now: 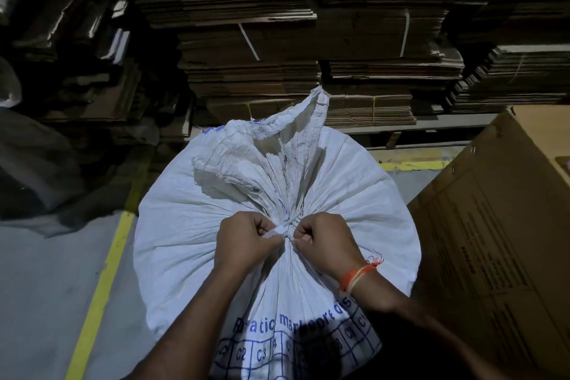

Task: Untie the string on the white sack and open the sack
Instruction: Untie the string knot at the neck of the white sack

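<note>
While the string [285, 227] binds the sack [277, 194] neck at frame centre | left hand [243, 241] grip pinched on a string end, right hand [324, 241] on the knot | advice: loosen the knot sideways, hold the neck steady | box [499, 225] at right.

Grey floor [37, 287] with yellow line [101, 281], white sack [191, 225], cardboard box [499, 225]

Strapped stacks of flattened cardboard [277, 40] fill the background, a large printed carton [499, 225] stands at right, and a yellow floor line [101, 281] runs at left.
</note>
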The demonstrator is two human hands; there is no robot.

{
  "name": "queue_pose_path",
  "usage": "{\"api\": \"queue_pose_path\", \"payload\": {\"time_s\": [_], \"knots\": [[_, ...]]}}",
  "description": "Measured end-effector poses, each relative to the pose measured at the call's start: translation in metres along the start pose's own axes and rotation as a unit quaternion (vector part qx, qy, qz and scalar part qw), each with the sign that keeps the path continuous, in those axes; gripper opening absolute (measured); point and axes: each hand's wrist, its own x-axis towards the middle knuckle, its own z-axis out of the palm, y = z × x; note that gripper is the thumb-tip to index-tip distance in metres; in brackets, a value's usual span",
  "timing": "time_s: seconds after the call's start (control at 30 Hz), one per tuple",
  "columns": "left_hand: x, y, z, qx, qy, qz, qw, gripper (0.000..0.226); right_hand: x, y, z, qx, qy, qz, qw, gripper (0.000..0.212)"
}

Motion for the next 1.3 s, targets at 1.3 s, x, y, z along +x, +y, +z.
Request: {"api": "queue_pose_path", "payload": {"time_s": [1.3], "knots": [[-0.025, 0.015, -0.009, -0.024, -0.013, 0.041, 0.999, 0.040, 0.015, 0.025, 0.009, 0.467, 0.138, 0.256, 0.835, 0.007]]}}
